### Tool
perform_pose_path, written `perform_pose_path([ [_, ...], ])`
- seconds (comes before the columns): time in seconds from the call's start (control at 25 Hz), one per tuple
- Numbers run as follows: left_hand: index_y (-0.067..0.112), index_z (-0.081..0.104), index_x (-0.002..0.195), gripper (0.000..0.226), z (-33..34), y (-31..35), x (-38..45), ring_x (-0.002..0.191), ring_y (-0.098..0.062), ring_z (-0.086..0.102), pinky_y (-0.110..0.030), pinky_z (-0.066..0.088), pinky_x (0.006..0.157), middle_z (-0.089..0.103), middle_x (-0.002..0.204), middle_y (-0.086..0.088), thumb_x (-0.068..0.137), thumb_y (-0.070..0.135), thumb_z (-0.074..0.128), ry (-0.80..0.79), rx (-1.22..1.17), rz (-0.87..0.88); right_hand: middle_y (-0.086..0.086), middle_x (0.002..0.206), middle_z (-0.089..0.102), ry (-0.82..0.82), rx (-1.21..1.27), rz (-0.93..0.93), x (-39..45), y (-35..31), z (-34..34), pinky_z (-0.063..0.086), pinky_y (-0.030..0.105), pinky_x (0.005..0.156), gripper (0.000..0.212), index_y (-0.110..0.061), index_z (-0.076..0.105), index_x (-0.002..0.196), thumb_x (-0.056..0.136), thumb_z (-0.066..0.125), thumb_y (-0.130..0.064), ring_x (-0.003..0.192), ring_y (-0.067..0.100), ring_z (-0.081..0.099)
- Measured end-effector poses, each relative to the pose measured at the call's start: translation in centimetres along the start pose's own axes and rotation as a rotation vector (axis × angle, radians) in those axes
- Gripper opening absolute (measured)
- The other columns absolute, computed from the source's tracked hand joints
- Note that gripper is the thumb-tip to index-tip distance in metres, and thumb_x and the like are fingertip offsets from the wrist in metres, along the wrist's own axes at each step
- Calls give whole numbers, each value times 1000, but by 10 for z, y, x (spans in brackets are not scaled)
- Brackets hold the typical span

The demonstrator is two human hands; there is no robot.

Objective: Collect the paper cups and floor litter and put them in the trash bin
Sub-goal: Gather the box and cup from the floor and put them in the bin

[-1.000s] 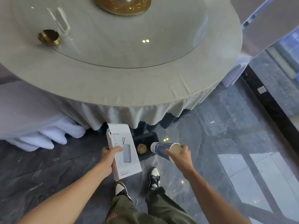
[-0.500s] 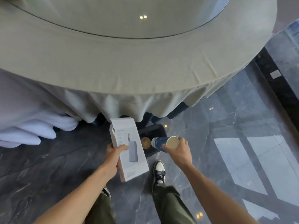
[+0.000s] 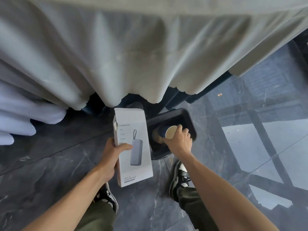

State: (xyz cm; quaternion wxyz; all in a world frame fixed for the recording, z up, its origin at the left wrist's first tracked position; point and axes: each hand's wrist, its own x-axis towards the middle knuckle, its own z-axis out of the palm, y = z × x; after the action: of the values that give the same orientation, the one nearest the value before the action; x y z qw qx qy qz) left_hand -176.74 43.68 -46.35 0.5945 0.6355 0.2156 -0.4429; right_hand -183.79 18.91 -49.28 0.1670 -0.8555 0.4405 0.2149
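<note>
A dark rectangular trash bin stands on the floor just in front of the table skirt. My right hand grips a dark blue paper cup by its rim, inside the bin's opening, its mouth turned toward me. Another cup lies in the bin beside it. My left hand holds a white power-bank box upright, left of the bin, with my thumb across its front.
The grey tablecloth hangs low across the top of the view. A white chair cover bulges at the left. My shoes stand on the glossy dark marble floor close behind the bin.
I have bent lower toward the floor; the tabletop left the view. My right hand carried the blue cup forward and down into the bin. The left hand still holds the box.
</note>
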Motion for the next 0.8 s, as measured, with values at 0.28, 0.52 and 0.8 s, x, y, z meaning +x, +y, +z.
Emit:
perform_pose_path([
  [0.28,12,55,133,79,8,-18,28,109,-31,71,-40,53,78,74,119,-8,61,27,84,-4,-43,8,13,134,54,-83,-107,-42,33,-1,36,43,48,101,91,-14,38,146,76,75,-59,124,35,53],
  [0.52,16,53,131,79,22,-9,28,108,-27,70,-39,51,77,73,118,-6,59,30,84,-2,-15,-15,10,148,52,-136,-253,-122,28,4,44,16,58,121,84,-8,35,154,93,51,-64,141,31,44],
  [0.8,23,50,121,70,74,24,4,105,-21,68,-33,49,74,69,113,-1,59,31,82,-124,233,-20,9,120,74,-335,773,95,-22,26,-20,60,47,92,37,-15,70,120,101,50,-39,104,25,72],
])
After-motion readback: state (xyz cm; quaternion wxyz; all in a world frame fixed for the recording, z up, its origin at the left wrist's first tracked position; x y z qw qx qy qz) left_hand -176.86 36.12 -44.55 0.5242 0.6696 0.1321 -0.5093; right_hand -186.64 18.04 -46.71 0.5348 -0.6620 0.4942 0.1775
